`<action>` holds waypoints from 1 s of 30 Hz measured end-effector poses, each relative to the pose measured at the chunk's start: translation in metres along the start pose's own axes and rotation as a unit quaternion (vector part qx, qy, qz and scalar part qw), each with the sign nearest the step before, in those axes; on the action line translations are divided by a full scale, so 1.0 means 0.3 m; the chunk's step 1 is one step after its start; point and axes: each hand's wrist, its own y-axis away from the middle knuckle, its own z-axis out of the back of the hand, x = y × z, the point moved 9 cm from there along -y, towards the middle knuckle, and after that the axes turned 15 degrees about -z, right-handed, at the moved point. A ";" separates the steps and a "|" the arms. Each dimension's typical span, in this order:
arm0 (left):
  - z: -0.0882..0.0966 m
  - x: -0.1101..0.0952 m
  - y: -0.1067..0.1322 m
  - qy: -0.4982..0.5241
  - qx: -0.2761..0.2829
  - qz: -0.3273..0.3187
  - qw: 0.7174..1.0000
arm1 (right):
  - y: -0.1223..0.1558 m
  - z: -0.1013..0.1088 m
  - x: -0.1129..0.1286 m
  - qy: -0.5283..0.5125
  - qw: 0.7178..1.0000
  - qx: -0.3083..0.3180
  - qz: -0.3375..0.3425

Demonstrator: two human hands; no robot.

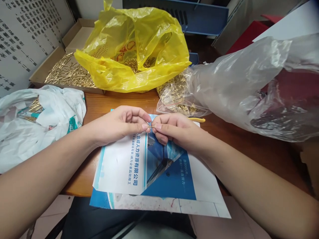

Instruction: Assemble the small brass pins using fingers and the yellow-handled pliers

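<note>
My left hand (127, 122) and my right hand (171, 127) meet over the printed blue and white sheets (169, 179). Between the two thumbs and forefingers runs a tiny brass-coloured metal pin (151, 126). Each hand pinches one end of it, and the fingertips hide most of its length. Just beyond my right hand, the tip of a yellow handle (199, 119) sticks out; the rest of that tool is covered.
A cardboard box (37, 74) of brass pins stands back left, beside a yellow plastic bag (139, 81) with brass parts. A white bag (62, 103) lies left. Clear bags (224, 83) with more brass pieces lie right. The wooden table (119, 98) ends near my lap.
</note>
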 end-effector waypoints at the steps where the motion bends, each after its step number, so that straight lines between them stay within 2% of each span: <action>1: 0.000 0.000 0.001 -0.003 0.002 -0.002 1.000 | 0.002 -0.001 0.001 0.009 1.000 0.000 0.001; 13: -0.015 -0.009 -0.003 -0.090 0.024 -0.013 0.996 | 0.016 -0.023 0.004 0.024 1.000 0.008 0.011; 17: -0.021 -0.017 -0.003 -0.109 0.028 -0.022 0.993 | 0.019 -0.034 0.027 0.059 0.998 -0.007 0.034; 23: -0.036 -0.013 -0.006 -0.129 0.042 0.001 0.991 | 0.027 -0.038 0.046 0.107 0.992 -0.020 0.067; 30: -0.033 0.003 -0.001 -0.177 0.060 0.000 0.982 | 0.033 -0.043 0.037 0.152 0.986 -0.032 0.055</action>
